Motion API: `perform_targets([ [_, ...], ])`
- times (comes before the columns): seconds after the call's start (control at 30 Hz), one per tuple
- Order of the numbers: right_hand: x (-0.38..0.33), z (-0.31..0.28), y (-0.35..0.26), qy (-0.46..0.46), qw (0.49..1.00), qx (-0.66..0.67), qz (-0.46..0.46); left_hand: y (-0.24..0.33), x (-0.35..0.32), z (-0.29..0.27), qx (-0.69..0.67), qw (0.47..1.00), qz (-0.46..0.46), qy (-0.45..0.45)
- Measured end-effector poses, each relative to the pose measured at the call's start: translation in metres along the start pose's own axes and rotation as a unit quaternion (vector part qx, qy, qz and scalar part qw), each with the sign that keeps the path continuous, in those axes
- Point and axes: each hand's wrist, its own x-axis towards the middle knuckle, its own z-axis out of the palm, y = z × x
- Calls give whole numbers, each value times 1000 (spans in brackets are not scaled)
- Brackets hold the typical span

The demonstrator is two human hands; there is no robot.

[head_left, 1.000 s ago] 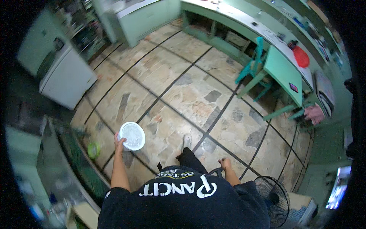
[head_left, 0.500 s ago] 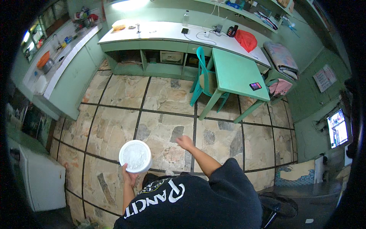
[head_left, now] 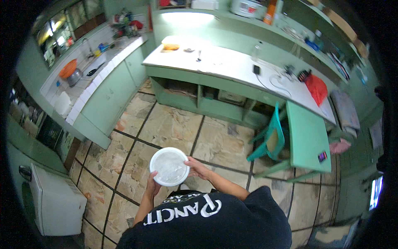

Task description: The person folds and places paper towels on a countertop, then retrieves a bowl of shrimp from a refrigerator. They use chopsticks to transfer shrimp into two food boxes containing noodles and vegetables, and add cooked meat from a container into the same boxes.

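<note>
Held between both hands in front of my body is a round white tub (head_left: 169, 167) with a whitish, translucent-looking top or content; I cannot tell whether that is a lid or what lies inside. My left hand (head_left: 153, 184) grips its near left side, thumb over the rim. On the right side, my right hand (head_left: 198, 169) has closed on the rim, thumb on top and fingers below. The tub is above the tiled floor (head_left: 166, 124), touching no furniture.
Ahead runs a long white counter (head_left: 232, 66) with a bottle (head_left: 256, 50) and a red bag (head_left: 316, 90). A teal chair (head_left: 271, 137) and green table (head_left: 309, 137) stand right. The sink counter (head_left: 101, 68) is left; a white appliance (head_left: 60, 203) stands near left.
My right hand, free before, has come in from the right and taken hold of the tub's rim. The view has turned left, and the left hand still holds the tub.
</note>
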Motion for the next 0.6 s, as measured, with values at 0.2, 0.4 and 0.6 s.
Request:
perform_targets([
  [0.2, 125, -47, -118, 31, 985, 131, -104, 107, 205, 2, 77, 996, 9, -52],
  [0.4, 280, -124, -257, 126, 945, 252, -165, 174, 370, -48, 405, 913, -21, 38],
  [0.6, 499, -251, -376, 354, 882, 233, -208, 115, 325, -285, 536, 755, -150, 348],
])
